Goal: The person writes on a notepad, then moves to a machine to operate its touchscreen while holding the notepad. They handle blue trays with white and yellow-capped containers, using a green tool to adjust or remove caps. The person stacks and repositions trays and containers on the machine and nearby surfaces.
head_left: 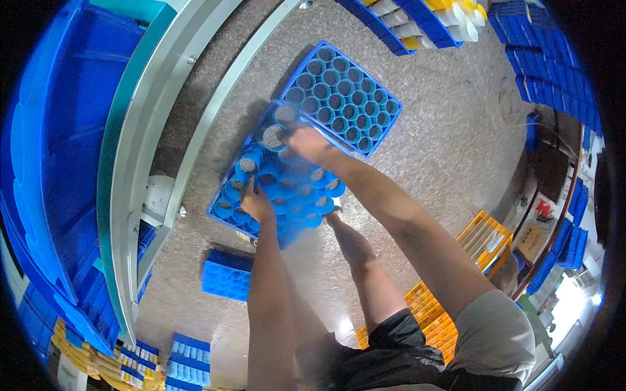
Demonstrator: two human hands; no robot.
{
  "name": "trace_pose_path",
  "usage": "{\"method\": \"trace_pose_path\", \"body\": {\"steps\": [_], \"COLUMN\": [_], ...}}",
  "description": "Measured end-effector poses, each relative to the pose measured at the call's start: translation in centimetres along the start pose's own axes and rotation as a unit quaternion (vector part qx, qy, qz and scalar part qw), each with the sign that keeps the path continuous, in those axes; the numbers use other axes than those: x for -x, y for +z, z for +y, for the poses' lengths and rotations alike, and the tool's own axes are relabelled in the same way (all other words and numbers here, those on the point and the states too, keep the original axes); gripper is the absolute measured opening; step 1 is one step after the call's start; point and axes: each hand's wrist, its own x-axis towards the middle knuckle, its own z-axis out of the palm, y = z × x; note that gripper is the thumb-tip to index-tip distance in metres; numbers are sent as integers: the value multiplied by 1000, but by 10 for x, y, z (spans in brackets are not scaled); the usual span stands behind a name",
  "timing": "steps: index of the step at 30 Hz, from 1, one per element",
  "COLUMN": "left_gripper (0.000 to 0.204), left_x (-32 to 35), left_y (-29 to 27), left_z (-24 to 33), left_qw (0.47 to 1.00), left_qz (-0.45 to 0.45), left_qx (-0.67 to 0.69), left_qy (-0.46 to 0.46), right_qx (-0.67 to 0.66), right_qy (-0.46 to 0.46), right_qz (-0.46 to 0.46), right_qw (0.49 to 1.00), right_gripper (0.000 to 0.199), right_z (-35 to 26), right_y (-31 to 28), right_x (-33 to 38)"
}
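- On the speckled grey floor (443, 130), near the middle of the view, lies a blue tray of round cells (280, 186), many of them holding grey-topped bobbins (274, 136).
- Left hand (256, 203) rests at the tray's near-left edge, its fingers curled shut around a bobbin there; the grip is closed on it.
- Right hand (308, 143) reaches over the tray's far edge, its fingers bent down onto the tray beside a bobbin; motion blur hides whether this grip is closed on anything, so I cannot tell.
- Just beyond the far right corner of this tray, touching or overlapping it, sits a second blue tray (342, 98) whose cells all show dark round tops.
- Along the left edge of the floor runs a pale grey-green metal frame (140, 150), with large blue bins (62, 130) beyond it.
- Near the person's left forearm, a small blue crate (226, 277) lies on the floor, apart from the tray.
- At the lower right stand yellow crates (486, 238).
- At the floor's far edge are blue racks of white and yellow cones (424, 19).
- The person's bare leg (365, 267) and foot stand right beside the near edge of the tray.
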Motion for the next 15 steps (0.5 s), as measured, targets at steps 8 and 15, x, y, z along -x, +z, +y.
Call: {"method": "trace_pose_path", "body": {"steps": [8, 15], "left_gripper": [49, 40], "left_x": [6, 66], "left_y": [-12, -185], "left_z": [0, 17], "left_qw": [997, 988], "left_qz": [-71, -76], "left_qx": [-21, 128], "left_qy": [27, -39], "right_qx": [109, 136], "right_qy": [4, 60], "right_qz": [-94, -94], "right_qw": [990, 984], "right_gripper": [20, 41], "right_z": [-33, -81], "right_y": [-14, -40], "right_x": [-24, -10]}}
